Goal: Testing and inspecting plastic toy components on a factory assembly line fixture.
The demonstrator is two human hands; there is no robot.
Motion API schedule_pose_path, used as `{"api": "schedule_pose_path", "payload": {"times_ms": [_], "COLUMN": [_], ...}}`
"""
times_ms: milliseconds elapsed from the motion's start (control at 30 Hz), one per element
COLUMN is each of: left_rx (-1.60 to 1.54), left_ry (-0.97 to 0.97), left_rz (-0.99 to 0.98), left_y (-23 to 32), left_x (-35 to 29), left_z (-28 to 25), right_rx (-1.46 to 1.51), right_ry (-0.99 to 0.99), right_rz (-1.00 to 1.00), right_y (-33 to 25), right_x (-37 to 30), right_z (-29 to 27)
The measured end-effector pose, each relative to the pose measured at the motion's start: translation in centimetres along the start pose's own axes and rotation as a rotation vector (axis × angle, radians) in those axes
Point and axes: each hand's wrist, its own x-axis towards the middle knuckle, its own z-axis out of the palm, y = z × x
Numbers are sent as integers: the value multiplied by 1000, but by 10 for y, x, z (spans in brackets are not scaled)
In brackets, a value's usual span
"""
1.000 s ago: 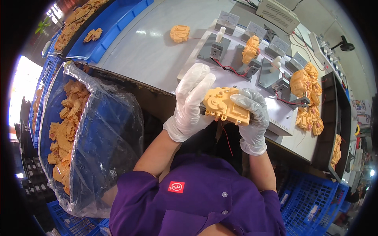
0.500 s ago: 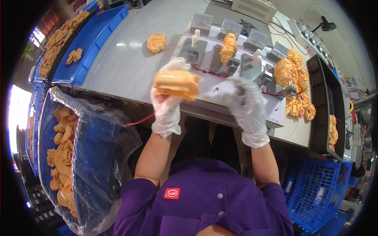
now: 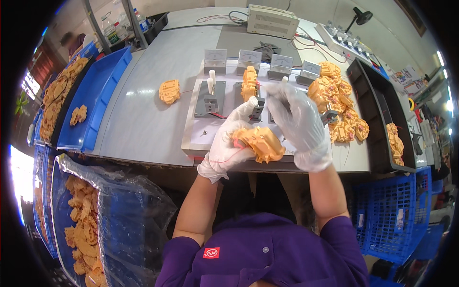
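Note:
My left hand (image 3: 226, 146), in a white glove, is closed around a yellow plastic housing (image 3: 264, 143) with a thin red wire hanging from it. The housing is held tilted above the front of a white test board (image 3: 196, 138). Just right of it is my gloved right hand (image 3: 306, 131), raised over the board, its fingers smeared by motion; whether they grip anything does not show. Behind both hands, another yellow housing (image 3: 249, 83) stands in a grey fixture. A white-handled toggle clamp (image 3: 211, 81) is to its left.
Analog meters (image 3: 215, 60) line the board's back. A single housing (image 3: 169, 91) lies on the left table, and a heap of housings (image 3: 334, 93) sits right, beside a black tray (image 3: 377, 110). Blue bins (image 3: 103, 100) with yellow parts stand left; a blue crate (image 3: 387, 215) is below right.
My left hand has moved right with the housing and tilted it. The right hand stays over the board, closer to the held housing. The whole view has shifted.

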Motion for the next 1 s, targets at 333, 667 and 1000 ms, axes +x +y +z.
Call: {"api": "schedule_pose_path", "payload": {"times_ms": [333, 667, 1000], "left_rx": [-72, 121, -43], "left_ry": [-100, 176, 434], "left_rz": [-52, -55, -85], "left_y": [-31, 12, 67], "left_x": [2, -32, -25], "left_z": [-20, 12, 33], "right_rx": [-629, -1032, -1285], "right_ry": [-633, 458, 519], "right_rz": [66, -308, 935], "right_y": [35, 134, 221], "right_x": [92, 53, -51], "right_z": [38, -221, -335]}}
